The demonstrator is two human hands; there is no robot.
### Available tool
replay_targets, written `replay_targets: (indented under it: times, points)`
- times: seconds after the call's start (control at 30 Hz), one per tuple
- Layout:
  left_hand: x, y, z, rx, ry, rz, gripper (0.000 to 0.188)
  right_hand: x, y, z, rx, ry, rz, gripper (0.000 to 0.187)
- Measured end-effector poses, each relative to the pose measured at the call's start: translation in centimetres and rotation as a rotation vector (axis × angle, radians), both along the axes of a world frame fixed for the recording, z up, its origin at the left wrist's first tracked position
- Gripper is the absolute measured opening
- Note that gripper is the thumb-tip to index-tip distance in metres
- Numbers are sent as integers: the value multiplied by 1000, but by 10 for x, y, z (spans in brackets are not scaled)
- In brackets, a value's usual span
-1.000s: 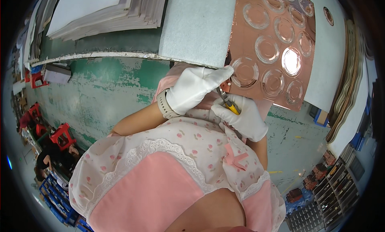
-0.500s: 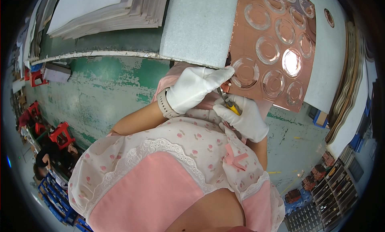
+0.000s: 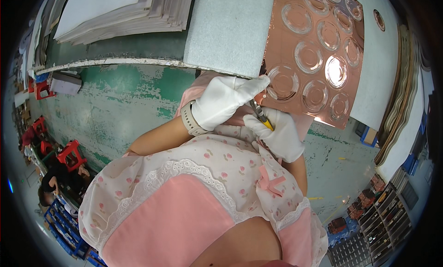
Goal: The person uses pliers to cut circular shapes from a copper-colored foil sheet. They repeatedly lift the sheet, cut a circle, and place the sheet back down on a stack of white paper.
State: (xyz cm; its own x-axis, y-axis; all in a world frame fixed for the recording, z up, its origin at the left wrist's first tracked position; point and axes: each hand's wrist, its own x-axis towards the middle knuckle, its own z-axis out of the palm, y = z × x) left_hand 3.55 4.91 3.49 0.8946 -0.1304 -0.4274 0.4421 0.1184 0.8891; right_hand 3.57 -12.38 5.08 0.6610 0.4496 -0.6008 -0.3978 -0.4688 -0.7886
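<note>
- The thin copper-coloured foil sheet with rows of embossed circular rings point(image 3: 318, 50) lies on a pale grey-white felt pad point(image 3: 228, 29) on the green-painted tabletop point(image 3: 129, 50). Its lower left corner overhangs the tabletop edge toward the person.
- The left hand in a white fabric glove point(image 3: 221, 101) reaches up and to the right. Its fingers are extended and pressed together, and the fingertips point(image 3: 262, 82) bear on the sheet's lower left corner, just beside the nearest embossed ring. It pinches nothing that can be seen; the thumb is hidden.
- The right hand in a white fabric glove point(image 3: 277, 133) sits directly below the same corner, curled closed around the small yellow-handled cutting tool with dark metal tips point(image 3: 260, 114).
- The tool's long axis runs diagonally, from the handle at lower right to the tips at upper left. The tips lie between the two hands, at or touching the sheet's bottom edge; exact contact cannot be resolved.
- The controlling relation: the sheet corner lies above and slightly right of the tool tips, with the sheet's long axis rising away to the upper right. Both hands are at the corner; the left one rests on it, the right one is just beneath.
- A beige wristwatch point(image 3: 188, 119) is on the left wrist.
</note>
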Motion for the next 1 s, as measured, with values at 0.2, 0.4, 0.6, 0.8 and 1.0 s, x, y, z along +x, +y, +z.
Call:
replay_targets:
  times: [0.2,0.4,0.6,0.8,1.0]
  points:
    - [3,-1,6,-39,9,-6,26,2,4,2,17,-45,-19,24]
    - [1,2,-1,102,-29,-115,29,4,6,3,11,105,-59,25]
    - [-5,-4,-14,-358,4,-363,29,0,14,-7,264,207,-118,17]
    - [5,-24,-5,-674,215,-190,24,-1,14,-13,210,-88,-87,18]
    - [8,-14,4,-700,380,-189,21,-2,19,-3,87,153,-106,30]
